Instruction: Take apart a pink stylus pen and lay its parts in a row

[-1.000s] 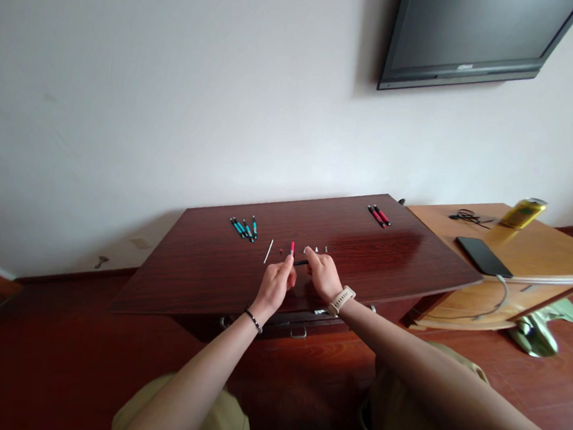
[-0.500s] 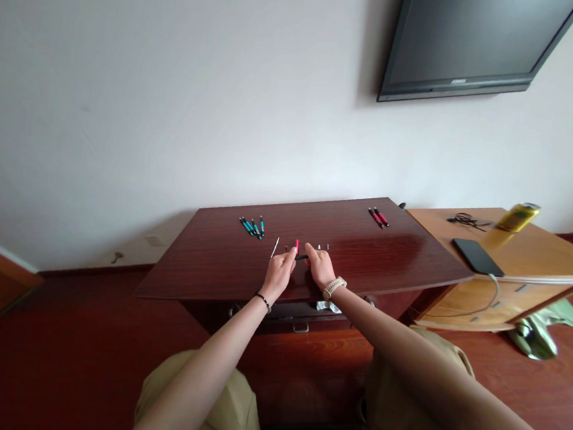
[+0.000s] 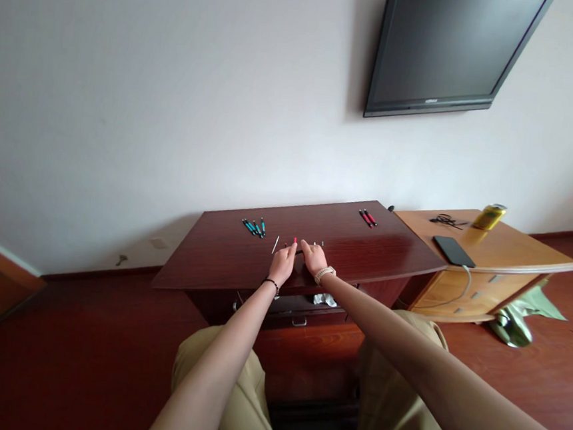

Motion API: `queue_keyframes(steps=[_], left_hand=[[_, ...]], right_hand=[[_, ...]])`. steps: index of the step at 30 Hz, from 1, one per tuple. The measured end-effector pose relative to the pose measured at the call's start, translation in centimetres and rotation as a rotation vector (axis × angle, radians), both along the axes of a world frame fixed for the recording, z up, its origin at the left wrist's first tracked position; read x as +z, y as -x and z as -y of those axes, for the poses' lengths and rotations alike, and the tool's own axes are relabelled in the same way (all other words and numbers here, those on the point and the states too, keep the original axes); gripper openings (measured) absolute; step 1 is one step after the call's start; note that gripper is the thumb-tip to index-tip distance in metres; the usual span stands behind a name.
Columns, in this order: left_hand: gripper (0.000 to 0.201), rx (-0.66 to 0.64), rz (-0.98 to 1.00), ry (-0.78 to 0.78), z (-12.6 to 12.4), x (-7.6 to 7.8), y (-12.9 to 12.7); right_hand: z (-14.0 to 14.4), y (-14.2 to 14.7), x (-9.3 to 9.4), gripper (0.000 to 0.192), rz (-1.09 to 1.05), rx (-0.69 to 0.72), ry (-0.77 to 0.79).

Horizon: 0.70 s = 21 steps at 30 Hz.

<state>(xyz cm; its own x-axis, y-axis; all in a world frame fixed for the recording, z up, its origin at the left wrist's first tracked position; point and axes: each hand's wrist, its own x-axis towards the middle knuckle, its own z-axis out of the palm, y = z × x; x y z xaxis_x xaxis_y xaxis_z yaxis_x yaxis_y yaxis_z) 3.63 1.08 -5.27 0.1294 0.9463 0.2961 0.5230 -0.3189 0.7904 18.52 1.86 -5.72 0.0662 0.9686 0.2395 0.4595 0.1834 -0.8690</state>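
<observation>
Overall, your dark wooden tabletop (image 3: 223, 256) is mostly bare, with open room along its left edge and front right corner. A lighter side cabinet (image 3: 509, 251) adjoins its right edge, carrying a phone (image 3: 454, 250) and a yellow can (image 3: 490, 216). Your left hand (image 3: 282, 265) and right hand (image 3: 315, 259) meet near the front edge at mid-width, fingers narrowed around a small red pen part (image 3: 295, 241); whether both pinch it, you cannot tell. Teal pens (image 3: 254, 226) lie toward the back left, red pens (image 3: 367, 217) at the back right corner. A thin white refill (image 3: 275, 244) lies just left of your hands.
</observation>
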Motion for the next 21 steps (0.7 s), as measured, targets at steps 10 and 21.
queue_keyframes(steps=[10, 21], left_hand=[[0.037, -0.006, -0.027, -0.004, 1.4, 0.7, -0.1], [0.062, 0.043, 0.014, 0.043, 0.9, 1.3, 0.1]], right_hand=[[0.7, -0.1, 0.3, 0.056, 0.012, -0.051, -0.003], [1.3, -0.2, 0.3, 0.059, -0.018, -0.091, -0.003]])
